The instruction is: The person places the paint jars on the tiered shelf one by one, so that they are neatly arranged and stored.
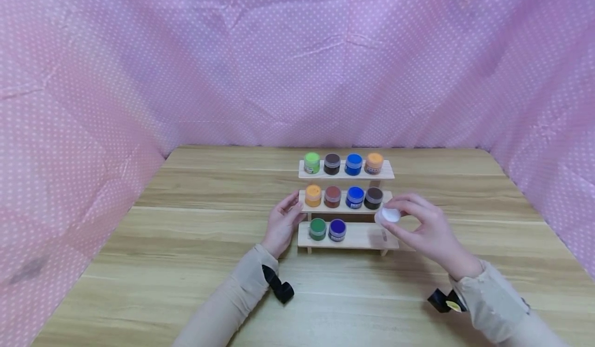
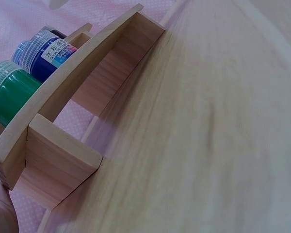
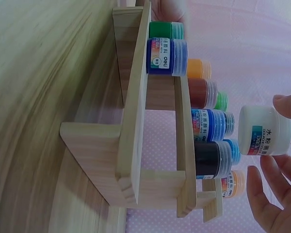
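A three-tier wooden display rack (image 1: 362, 241) holds small jars of paint. My left hand (image 1: 281, 227) is at the rack's left end, thumb and fingers about the edge of the middle shelf; only part of that hand (image 2: 1, 211) shows in the left wrist view. My right hand (image 1: 425, 228) pinches a white paint jar (image 3: 266, 130) between thumb and fingers, off the rack, in front of the middle shelf's right end. The bottom shelf bears a green paint jar (image 1: 318, 229) and a dark violet-blue paint jar (image 1: 337, 230) on its left half.
On the middle shelf stand orange (image 1: 313, 195), red-brown (image 1: 332, 196), blue (image 1: 355, 197) and dark brown (image 1: 374, 198) jars. The top shelf carries light green (image 1: 312, 163), dark, blue and light orange (image 1: 374, 163) ones. Pink dotted cloth (image 1: 297, 68) hangs behind the wooden table (image 1: 195, 223).
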Tool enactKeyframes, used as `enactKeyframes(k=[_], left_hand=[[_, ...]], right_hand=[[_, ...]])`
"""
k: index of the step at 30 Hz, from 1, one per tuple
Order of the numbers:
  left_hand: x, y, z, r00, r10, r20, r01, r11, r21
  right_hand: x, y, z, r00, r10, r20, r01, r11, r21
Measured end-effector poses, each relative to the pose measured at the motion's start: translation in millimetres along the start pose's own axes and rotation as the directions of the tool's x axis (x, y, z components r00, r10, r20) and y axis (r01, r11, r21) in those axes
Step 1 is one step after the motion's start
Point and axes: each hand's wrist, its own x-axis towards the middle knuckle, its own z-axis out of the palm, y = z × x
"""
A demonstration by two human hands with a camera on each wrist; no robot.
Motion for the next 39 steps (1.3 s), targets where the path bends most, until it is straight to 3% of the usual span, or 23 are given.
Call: enactKeyframes(k=[8, 19, 39], left_hand=[[0.0, -0.7, 0.3, 1.0, 0.002, -0.004, -0.002, 1.0, 0.001], [-0.1, 1.5, 0.4, 1.0, -0.004, -0.005, 0.004, 1.0, 0.003], [-0.9, 2.9, 0.7, 1.0, -0.023, -0.012, 0.023, 1.0, -0.012]], right_hand=[[-1.5, -1.6, 3.7, 1.0, 0.006, 0.014, -0.006, 1.0, 0.001], [1.3, -6.8, 12.4, 0.993, 0.048, 0.105, -0.046, 0.999, -0.021], [3.9, -13.0, 28.2, 0.951, 0.154, 0.269, -0.134, 0.987, -0.091]])
